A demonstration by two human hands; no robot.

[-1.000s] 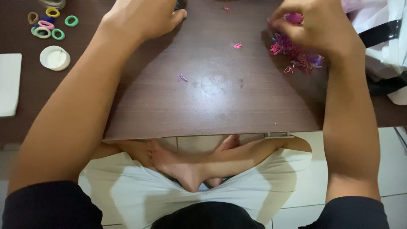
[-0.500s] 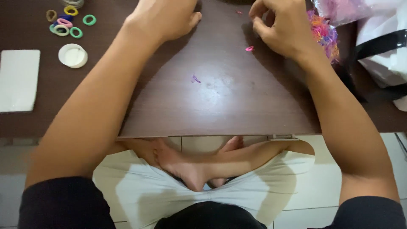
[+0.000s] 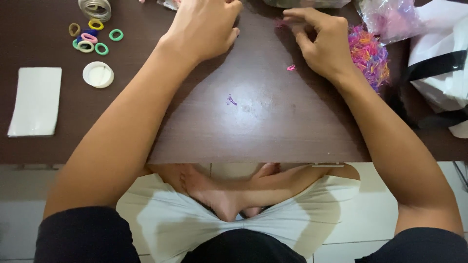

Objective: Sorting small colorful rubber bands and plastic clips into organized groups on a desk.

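We see two bare hands at the far edge of a dark wood-grain table (image 3: 273, 131), viewed from above. The left hand (image 3: 207, 29) lies knuckles up, fingers curled down and bunched toward the table top; what is under them is hidden, so we cannot tell if it grips anything. The right hand (image 3: 324, 41) is just across from it, fingers bent, with thumb and forefinger drawn close at a small pink bit near the top edge; it looks like a pinch, but it is too small and blurred to be sure. The two hands are near each other, not touching.

Just right of the right hand, touching the wrist side, sits a pile of tiny elastic bands (image 3: 368, 53) in pink, orange, purple and yellow. One loose pink band (image 3: 291, 67) lies on the table just below the right hand, and one loose purple band (image 3: 231, 101) lies further toward us, mid table, apart from both hands.

Far right there is a clear plastic bag (image 3: 390, 17) with pinkish contents, and a white bag with a black strap (image 3: 441, 73) beside it. Far left we see a cluster of bigger hair ties (image 3: 92, 39) in green, yellow, pink and brown, a coil of silver rings (image 3: 95, 9) above them, a round white lid (image 3: 98, 74) below them, and a white folded cloth (image 3: 35, 101) near the left edge. Below the table edge we see crossed legs in pale shorts over a tiled floor
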